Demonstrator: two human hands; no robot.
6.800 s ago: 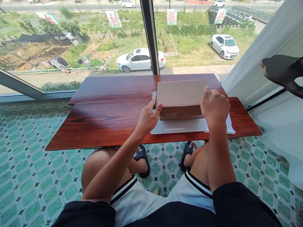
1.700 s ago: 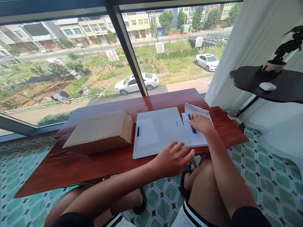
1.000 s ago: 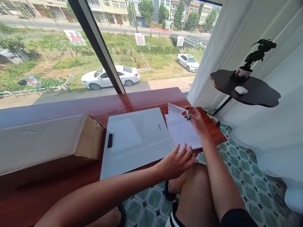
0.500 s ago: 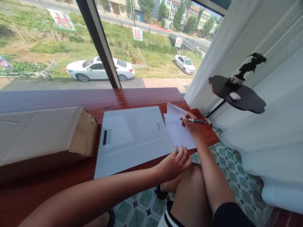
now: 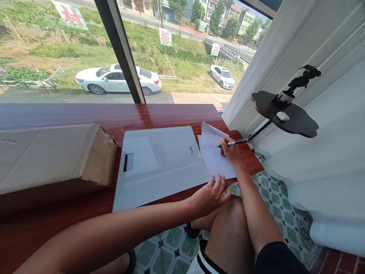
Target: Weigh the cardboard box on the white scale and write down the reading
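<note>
My right hand (image 5: 230, 150) is closed round a black-and-silver pen (image 5: 238, 142), its tip on a sheet of white paper (image 5: 215, 161). Small rows of handwriting run across the upper part of the sheet, too small to read. Behind it, the top leaf is turned up and lies askew. My left hand (image 5: 212, 194) rests at the near edge of the paper with fingers spread and loosely bent, fingertips on the sheet's lower edge. A large pale grey board or closed case (image 5: 162, 167) with a dark slot lies flat left of the paper, its edge close against it.
The reddish wooden table (image 5: 176, 112) ends just right of the paper. A long cardboard box (image 5: 97, 160) stands at the left. Beyond the right corner, a dark scalloped side table (image 5: 299, 123) holds a potted plant (image 5: 286, 97) and a white mouse-shaped object (image 5: 283, 116). White curtains hang behind.
The pen tip has shifted slightly right and down on the paper, and the pen's rear end has tipped upward. My left hand stays in place. The view has moved slightly.
</note>
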